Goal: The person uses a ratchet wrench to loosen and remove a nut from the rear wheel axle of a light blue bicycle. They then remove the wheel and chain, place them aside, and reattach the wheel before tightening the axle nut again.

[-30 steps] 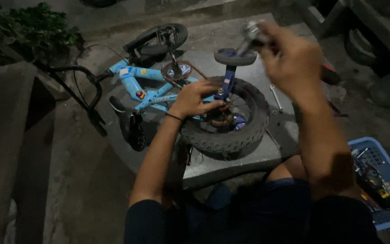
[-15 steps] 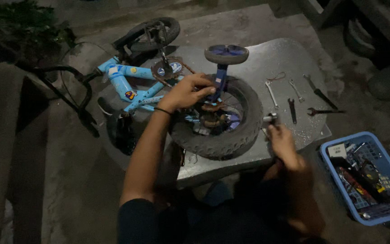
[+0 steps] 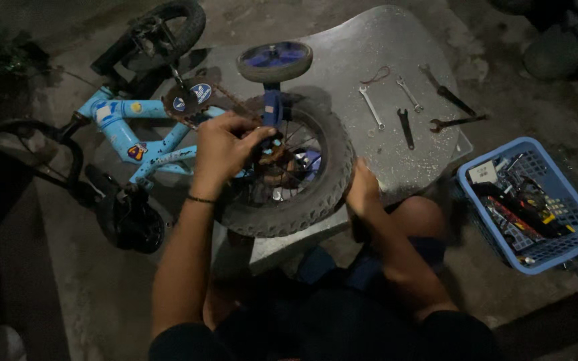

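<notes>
Bicycle (image 3: 132, 144), small and blue, lies on its side with its rear wheel (image 3: 289, 170) resting on the grey table (image 3: 396, 80), a blue basket (image 3: 530, 204) of tools just right of that wheel. Left hand (image 3: 225, 150) sits over the wheel's hub, fingers curled onto the axle parts. Right hand (image 3: 362, 190) presses the tyre's right edge; its fingers' spread I cannot tell, and wrenches (image 3: 409, 110) lie beyond the wheel.

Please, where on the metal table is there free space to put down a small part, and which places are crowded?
The metal table is bare along its far side, between the small blue training wheel and the row of wrenches. A smaller bare strip lies nearer, between the wrenches and the right hand. It is crowded around the rear wheel, where the left hand works.
</notes>
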